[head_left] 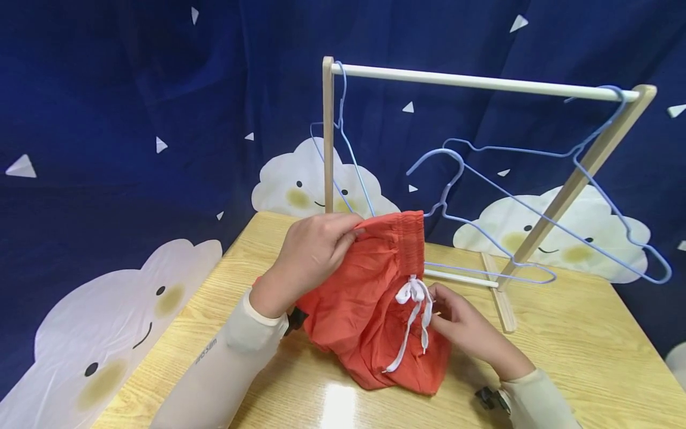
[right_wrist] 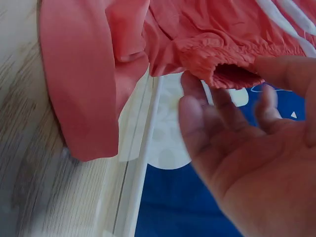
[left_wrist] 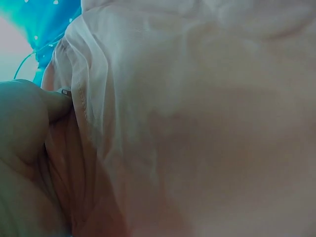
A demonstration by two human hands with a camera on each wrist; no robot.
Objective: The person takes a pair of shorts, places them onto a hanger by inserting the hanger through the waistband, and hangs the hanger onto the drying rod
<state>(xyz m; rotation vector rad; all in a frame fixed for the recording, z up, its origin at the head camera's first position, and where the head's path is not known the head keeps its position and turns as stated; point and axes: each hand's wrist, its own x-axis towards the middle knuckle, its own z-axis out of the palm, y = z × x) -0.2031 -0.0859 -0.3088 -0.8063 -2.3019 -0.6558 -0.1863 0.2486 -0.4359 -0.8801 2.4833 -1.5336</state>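
- We see the red shorts in the lower centre of the frame, lower folds near or on the wooden table.
- Our left hand pinches the cloth near the waistband between thumb and fingers, probably to hold that edge up.
- Our right hand, lower right of centre, has fingers loosely bent around a gathered edge, perhaps to steady it; we cannot tell whether they pinch.
- The blue hanger stands hook-up, partly behind the shorts; we cannot see what supports it.
- The cloth looks thin and crinkly, the waistband ribbed, the white drawstring bowed and flat.
- Upper right, the smooth white rail spans wooden posts.
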